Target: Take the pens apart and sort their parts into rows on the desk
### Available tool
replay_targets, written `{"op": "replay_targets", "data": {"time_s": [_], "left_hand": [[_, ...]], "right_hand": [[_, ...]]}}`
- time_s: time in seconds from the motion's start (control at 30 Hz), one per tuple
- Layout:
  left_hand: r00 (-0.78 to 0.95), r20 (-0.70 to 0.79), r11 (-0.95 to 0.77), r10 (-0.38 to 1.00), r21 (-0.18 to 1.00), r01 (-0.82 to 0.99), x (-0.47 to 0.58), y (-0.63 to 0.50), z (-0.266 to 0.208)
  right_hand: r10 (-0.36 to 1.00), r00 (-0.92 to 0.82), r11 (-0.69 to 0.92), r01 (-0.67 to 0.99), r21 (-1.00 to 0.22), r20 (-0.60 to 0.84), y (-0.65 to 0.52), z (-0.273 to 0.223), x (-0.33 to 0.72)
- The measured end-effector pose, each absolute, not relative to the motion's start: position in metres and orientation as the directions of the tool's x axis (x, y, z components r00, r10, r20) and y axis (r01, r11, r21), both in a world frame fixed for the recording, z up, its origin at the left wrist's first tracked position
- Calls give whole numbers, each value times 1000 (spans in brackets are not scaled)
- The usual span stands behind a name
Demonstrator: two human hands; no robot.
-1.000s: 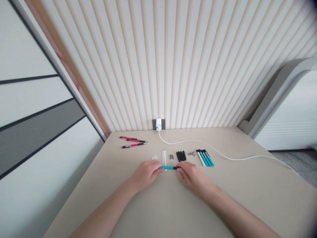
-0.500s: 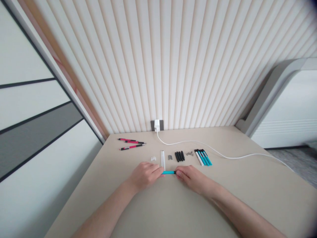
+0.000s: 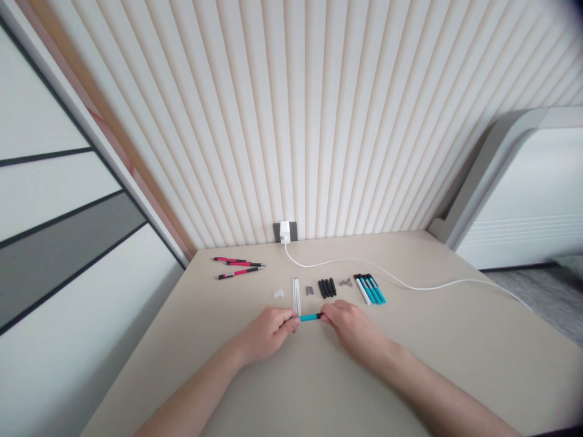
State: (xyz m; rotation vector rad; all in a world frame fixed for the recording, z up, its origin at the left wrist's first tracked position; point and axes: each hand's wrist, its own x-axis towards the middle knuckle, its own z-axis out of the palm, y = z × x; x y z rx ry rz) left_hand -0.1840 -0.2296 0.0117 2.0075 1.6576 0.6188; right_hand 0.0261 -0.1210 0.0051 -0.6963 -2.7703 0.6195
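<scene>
A blue pen barrel with a dark end lies level between my hands, just over the table. My left hand is closed on its left end. The fingers of my right hand pinch its dark right end. Right behind the barrel are several thin white tubes, small grey metal pieces and black grips. Small white pieces sit behind my left hand. Beyond my right hand are little metal tips and a row of blue and white pen barrels.
Three red and black pens lie at the back left of the beige table. A white charger is plugged into the ribbed wall, and its cable runs across to the right edge.
My right hand has turned slightly and its fingers have shifted on the barrel's dark end. My left thumb now lies over the left end. The whole view has shifted a little.
</scene>
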Motion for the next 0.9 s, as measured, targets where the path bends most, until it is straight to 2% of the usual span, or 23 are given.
{"op": "replay_targets", "data": {"time_s": [0.07,0.13,0.2,0.3,0.43,0.53,0.73,0.83,0.9], "left_hand": [[155,58,-158,986,609,777,-186,-229,12],[152,154,-212,976,543,813,-189,-228,10],[168,283,-278,944,412,868,-192,-227,7],[231,434,-327,871,159,932,-196,-226,6],[341,520,-355,783,-77,932,-193,-226,12],[432,533,-391,728,-195,899,-186,-227,19],[543,464,-392,700,-386,835,-170,-227,23],[563,453,-381,691,-433,817,-169,-227,24],[588,468,-382,660,-464,799,-170,-227,26]], "right_hand": [[477,-866,827,385,-409,149,-122,7,26],[453,-870,854,359,-377,197,-122,8,25],[436,-869,859,324,-396,235,-122,11,25],[431,-869,791,235,-564,243,-121,16,27],[403,-914,530,197,-825,40,-121,23,30],[306,-946,330,212,-920,-108,-122,25,31],[184,-958,-3,223,-975,-220,-125,16,28],[81,-963,-236,234,-943,-259,-125,12,27],[1,-969,-336,231,-913,-245,-125,10,29]]}}
